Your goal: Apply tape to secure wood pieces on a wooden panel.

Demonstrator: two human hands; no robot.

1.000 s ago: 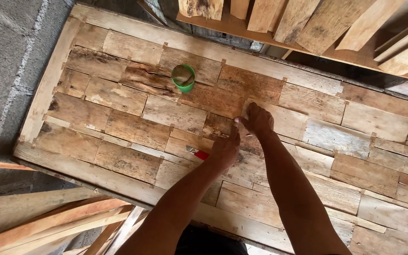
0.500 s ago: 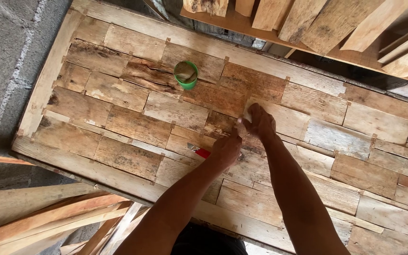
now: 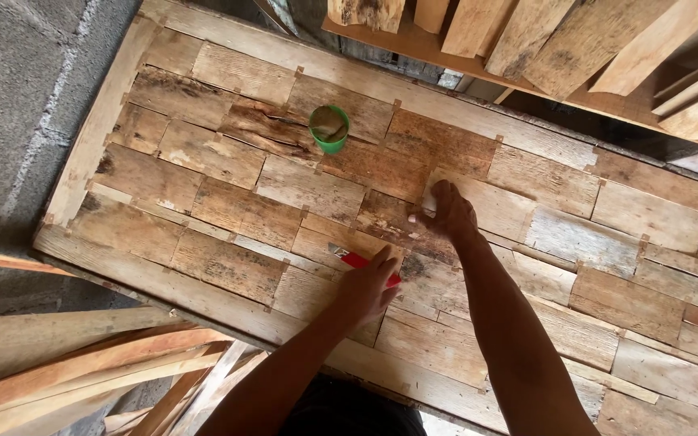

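Rough grey block wall (image 3: pixel 18 89) is seen to the far left of both hands, and loose wooden planks (image 3: pixel 575 40) are stacked beyond them at the top. Between these a large panel (image 3: pixel 228 210) of patchwork reclaimed wood pieces is laid flat, with a pale frame around its edge. The left hand (image 3: pixel 369 287) is closed around a red-handled tool (image 3: pixel 363 261), whose short metal tip shows just to the left of the fingers and rests on the wood; what kind of tool it is cannot be told for certain. The right hand (image 3: pixel 444 211) is placed just beyond and to the right of the left hand, with its fingers curled and their tips pressed onto a dark wood piece; a small pale bit appears to be held under them, but this cannot be made out clearly. A green cup (image 3: pixel 329 128) is stood on the panel well beyond the left hand. More long planks (image 3: pixel 82 363) are leaned below and left of the left forearm.
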